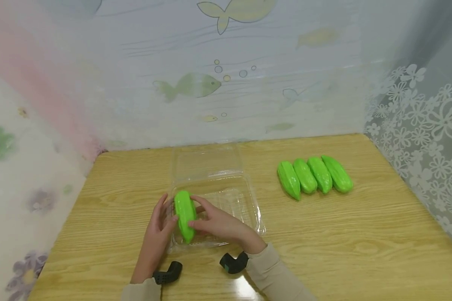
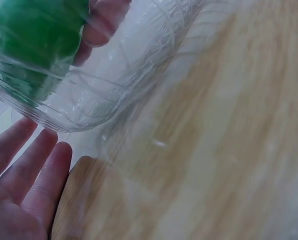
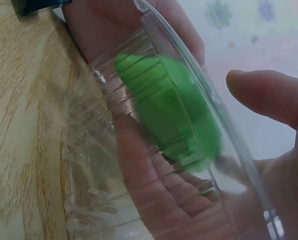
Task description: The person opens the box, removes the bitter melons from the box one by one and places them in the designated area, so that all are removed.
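Observation:
An elongated, ridged bright green fruit (image 1: 186,215) sits over the left part of a clear plastic clamshell box (image 1: 258,217). My right hand (image 1: 222,221) holds it by the right side, index finger at the far end and thumb nearer me. On the other side, my left hand (image 1: 158,232) has its thumb tip close to the fruit's left edge; whether it touches cannot be told. In the left wrist view, the straight, spread fingers (image 2: 26,160) of that hand lie outside the box wall. Through the clear plastic, the right wrist view shows the green fruit (image 3: 174,110) blurred.
Several similar green fruits (image 1: 305,175) lie side by side at the right back of the wooden table (image 1: 324,242). The box lid (image 1: 207,161) is folded back toward the patterned wall curtain (image 1: 248,104). Black wrist devices (image 1: 168,274) sit beneath both wrists.

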`<state>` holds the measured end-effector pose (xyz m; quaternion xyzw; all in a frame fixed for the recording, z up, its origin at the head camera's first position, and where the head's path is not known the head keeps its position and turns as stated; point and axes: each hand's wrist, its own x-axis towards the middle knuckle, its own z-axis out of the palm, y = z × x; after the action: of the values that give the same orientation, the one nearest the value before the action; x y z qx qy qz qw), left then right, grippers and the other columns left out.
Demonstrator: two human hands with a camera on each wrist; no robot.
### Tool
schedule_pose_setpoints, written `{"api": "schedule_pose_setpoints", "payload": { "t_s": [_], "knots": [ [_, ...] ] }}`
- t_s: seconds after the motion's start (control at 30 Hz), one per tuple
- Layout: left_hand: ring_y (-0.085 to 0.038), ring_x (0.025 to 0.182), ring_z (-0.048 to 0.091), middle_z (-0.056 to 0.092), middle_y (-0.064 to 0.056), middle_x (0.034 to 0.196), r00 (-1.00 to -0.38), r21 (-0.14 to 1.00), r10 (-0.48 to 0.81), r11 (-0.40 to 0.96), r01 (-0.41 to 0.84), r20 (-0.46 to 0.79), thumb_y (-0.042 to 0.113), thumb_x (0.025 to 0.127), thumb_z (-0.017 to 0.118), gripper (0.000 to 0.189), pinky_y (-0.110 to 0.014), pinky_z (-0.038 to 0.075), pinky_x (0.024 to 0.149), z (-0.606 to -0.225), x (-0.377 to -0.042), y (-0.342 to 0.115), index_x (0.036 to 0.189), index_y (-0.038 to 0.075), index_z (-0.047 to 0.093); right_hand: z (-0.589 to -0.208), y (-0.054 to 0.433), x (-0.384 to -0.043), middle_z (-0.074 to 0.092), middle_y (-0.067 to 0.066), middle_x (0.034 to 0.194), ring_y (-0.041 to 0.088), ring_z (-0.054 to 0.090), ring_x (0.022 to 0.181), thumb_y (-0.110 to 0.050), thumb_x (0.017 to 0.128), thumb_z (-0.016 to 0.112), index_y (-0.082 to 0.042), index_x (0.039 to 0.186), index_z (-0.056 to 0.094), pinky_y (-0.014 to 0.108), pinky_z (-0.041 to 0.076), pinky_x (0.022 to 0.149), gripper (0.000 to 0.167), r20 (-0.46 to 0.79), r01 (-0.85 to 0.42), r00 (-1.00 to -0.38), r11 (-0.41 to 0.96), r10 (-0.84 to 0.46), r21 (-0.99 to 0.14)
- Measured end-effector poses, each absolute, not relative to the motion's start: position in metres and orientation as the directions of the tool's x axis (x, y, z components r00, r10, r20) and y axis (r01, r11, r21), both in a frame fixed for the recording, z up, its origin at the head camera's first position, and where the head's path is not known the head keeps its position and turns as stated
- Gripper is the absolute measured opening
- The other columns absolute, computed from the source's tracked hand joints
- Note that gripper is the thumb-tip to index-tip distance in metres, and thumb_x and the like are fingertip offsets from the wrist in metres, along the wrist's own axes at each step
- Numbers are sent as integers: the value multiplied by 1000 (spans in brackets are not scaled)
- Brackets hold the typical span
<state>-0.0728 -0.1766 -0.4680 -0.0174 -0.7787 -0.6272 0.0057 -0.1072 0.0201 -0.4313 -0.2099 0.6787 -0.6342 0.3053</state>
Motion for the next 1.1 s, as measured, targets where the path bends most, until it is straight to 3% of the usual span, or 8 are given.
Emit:
{"api": "schedule_pose_setpoints", "payload": {
  "t_s": [0.4, 0.63, 0.83, 1.1],
  "knots": [
    [-19, 130, 23, 27, -4, 142, -999, 980, 17, 196, 39, 36, 27, 91, 51, 60, -44, 24, 103, -468, -73, -176, 142, 29, 18, -433, 19, -108, 42, 11, 119, 16, 60, 88, -17, 85, 60, -30, 141, 20, 35, 51, 75, 69, -123, 75, -751, 102, -648, -992],
    [-19, 131, 22, 25, -3, 143, -999, 978, 28, 201, 47, 42, 29, 90, 52, 63, -45, 24, 103, -468, -73, -177, 142, 32, 16, -431, 18, -108, 46, 3, 113, 11, 60, 85, -29, 82, 64, -34, 138, 24, 32, 51, 71, 69, -129, 9, -794, 201, -594, -980],
    [-18, 131, 22, 25, -3, 143, -999, 982, 19, 188, 30, 27, 26, 90, 54, 63, -42, 23, 104, -468, -74, -177, 141, 32, 17, -430, 18, -108, 45, 0, 115, 8, 58, 88, -34, 79, 66, -39, 138, 21, 30, 51, 67, 74, -146, -9, -784, 247, -603, -969],
    [-19, 132, 18, 22, -4, 144, -999, 986, 36, 165, 12, 6, 21, 89, 55, 67, -44, 21, 105, -457, -71, -175, 143, 27, 15, -429, 18, -108, 47, 2, 116, 9, 57, 89, -30, 81, 62, -26, 142, 21, 27, 51, 65, 74, -121, -67, -802, 289, -585, -955]
  ]
}}
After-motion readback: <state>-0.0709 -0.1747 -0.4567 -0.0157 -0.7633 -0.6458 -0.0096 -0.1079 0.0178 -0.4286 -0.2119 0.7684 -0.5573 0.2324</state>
